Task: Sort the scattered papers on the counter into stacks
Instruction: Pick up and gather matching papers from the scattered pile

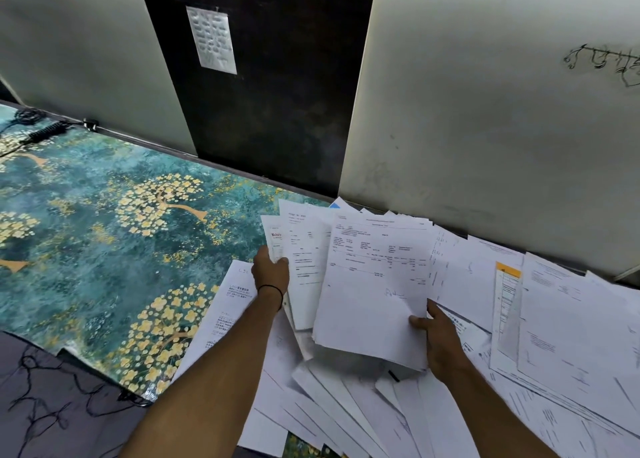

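Note:
A loose bundle of white printed sheets [374,284] is lifted a little above the heap, fanned out. My left hand [270,270] grips the bundle's left edge, near a page with a red heading. My right hand [438,340] pinches the lower right corner of the top sheet, thumb on top. Under and around the bundle, many scattered papers [346,409] cover the right half of the counter [104,243], overlapping at all angles. One sheet with an orange band [507,291] lies to the right.
The counter's left half shows its teal cover with yellow flower trees. A black coiled cable [45,132] lies at the far left back. Pale wall panels and a dark panel with a pinned note [212,40] rise right behind the counter. The counter's front edge runs lower left.

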